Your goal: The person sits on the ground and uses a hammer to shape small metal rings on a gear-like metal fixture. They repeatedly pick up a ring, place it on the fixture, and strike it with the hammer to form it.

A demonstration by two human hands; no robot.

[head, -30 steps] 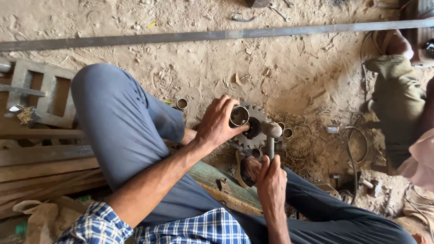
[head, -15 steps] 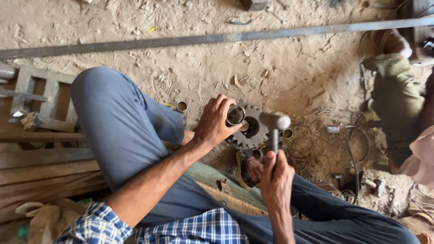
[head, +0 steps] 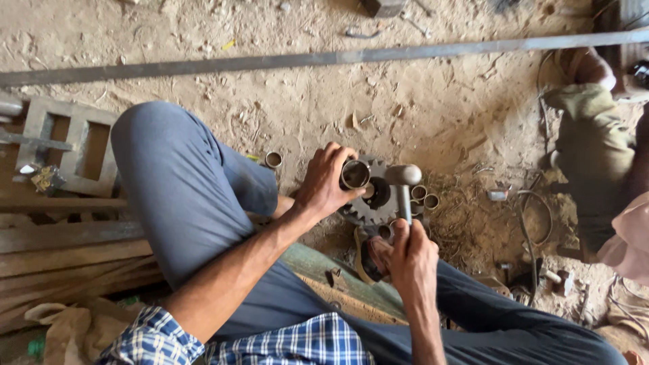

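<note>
Fingers of our left hand curl around a short metal sleeve, holding it over the toothed gear on the sandy ground. Our right hand, at six o'clock from the gear, grips a hammer whose head sits at three o'clock beside the sleeve. Two small rings lie at the gear's three o'clock.

The hammer in the right hand has swung up from low over the gear, its head now raised beside the metal sleeve.
</note>
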